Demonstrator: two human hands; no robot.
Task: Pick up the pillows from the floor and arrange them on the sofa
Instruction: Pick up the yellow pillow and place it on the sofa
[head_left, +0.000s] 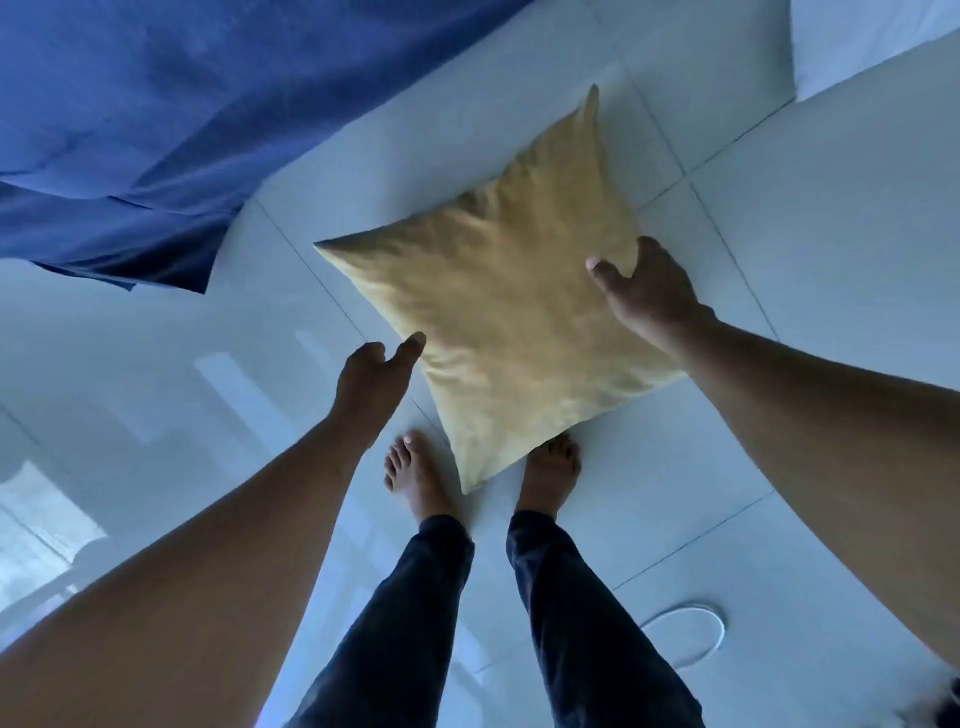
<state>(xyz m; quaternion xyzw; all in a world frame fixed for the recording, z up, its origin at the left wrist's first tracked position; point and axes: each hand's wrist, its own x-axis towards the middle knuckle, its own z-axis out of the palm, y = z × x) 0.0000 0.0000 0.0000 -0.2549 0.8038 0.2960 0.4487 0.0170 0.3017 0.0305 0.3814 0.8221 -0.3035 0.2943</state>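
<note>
A square yellow pillow (511, 306) is above the white tiled floor, one corner hanging over my bare feet. My right hand (647, 291) grips its right edge, thumb on top and fingers hidden beneath. My left hand (374, 382) reaches toward the pillow's left edge, fingers apart, its thumb tip just touching the fabric. The sofa, draped in a blue cover (145, 130), fills the upper left of the view.
Glossy white floor tiles (831, 234) spread all around. A white cable loop (691, 634) lies on the floor at the lower right. A pale object (872, 41) stands at the upper right corner. My legs in dark trousers stand below the pillow.
</note>
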